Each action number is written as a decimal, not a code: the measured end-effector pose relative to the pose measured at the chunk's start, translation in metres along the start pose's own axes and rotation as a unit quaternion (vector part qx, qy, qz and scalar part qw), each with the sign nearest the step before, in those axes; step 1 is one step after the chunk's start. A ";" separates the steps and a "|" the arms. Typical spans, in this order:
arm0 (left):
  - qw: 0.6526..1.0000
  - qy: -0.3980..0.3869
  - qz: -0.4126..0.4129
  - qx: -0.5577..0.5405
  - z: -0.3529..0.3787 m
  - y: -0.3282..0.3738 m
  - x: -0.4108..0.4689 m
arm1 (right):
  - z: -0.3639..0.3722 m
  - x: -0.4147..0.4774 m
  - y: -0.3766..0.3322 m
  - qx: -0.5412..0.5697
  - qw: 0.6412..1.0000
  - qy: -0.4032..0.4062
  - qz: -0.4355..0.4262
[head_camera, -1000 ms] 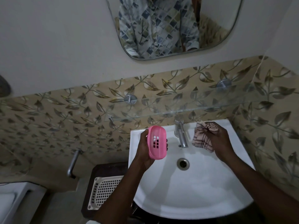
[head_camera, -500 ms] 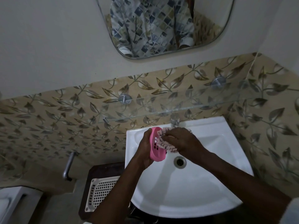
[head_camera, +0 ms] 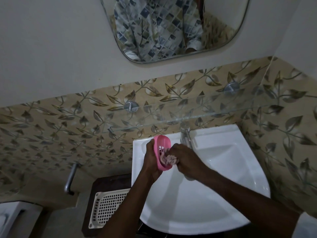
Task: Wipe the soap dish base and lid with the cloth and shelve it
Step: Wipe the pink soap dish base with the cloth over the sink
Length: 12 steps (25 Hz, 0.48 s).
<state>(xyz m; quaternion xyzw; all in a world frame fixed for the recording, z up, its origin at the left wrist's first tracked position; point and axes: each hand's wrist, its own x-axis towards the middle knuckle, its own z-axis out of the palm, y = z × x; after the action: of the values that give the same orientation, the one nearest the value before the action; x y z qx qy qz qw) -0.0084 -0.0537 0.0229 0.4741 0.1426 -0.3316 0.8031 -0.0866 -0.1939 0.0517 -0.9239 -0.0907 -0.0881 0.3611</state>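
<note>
Now the cloth (head_camera: pixel 169 159), gripped by the right hand (head_camera: pixel 187 160) and lately held apart, is pressed into the dish (head_camera: pixel 162 146), gripped by the left hand (head_camera: pixel 151 160) over the sink (head_camera: pixel 223 169): wiping is underway.

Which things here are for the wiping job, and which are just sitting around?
For the job: soap dish, held in the left hand; cloth, gripped by the right hand and pressed into the dish; shelf.
Just there: sink, tap, mirror, basket.
</note>
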 end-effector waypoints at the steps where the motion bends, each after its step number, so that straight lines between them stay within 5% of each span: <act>1: 1.000 0.005 -0.003 -0.012 0.001 -0.004 0.002 | 0.009 -0.008 -0.007 -0.018 1.000 -0.022 -0.014; 6: 0.996 -0.005 0.053 -0.069 0.006 -0.025 -0.001 | 0.009 -0.008 -0.021 -0.078 0.990 0.023 0.112; 10: 0.992 0.043 0.113 -0.029 0.008 -0.039 -0.001 | 0.003 -0.013 -0.038 0.175 0.965 0.004 0.194; 12: 0.992 0.028 0.122 -0.007 0.013 -0.040 -0.002 | -0.003 -0.008 -0.031 0.215 0.955 0.023 0.205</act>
<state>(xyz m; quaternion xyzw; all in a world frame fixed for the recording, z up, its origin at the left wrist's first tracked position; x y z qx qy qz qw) -0.0384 -0.0775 0.0041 0.4917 0.1088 -0.2165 0.8364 -0.1015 -0.1750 0.0723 -0.8212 0.0917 -0.0117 0.5631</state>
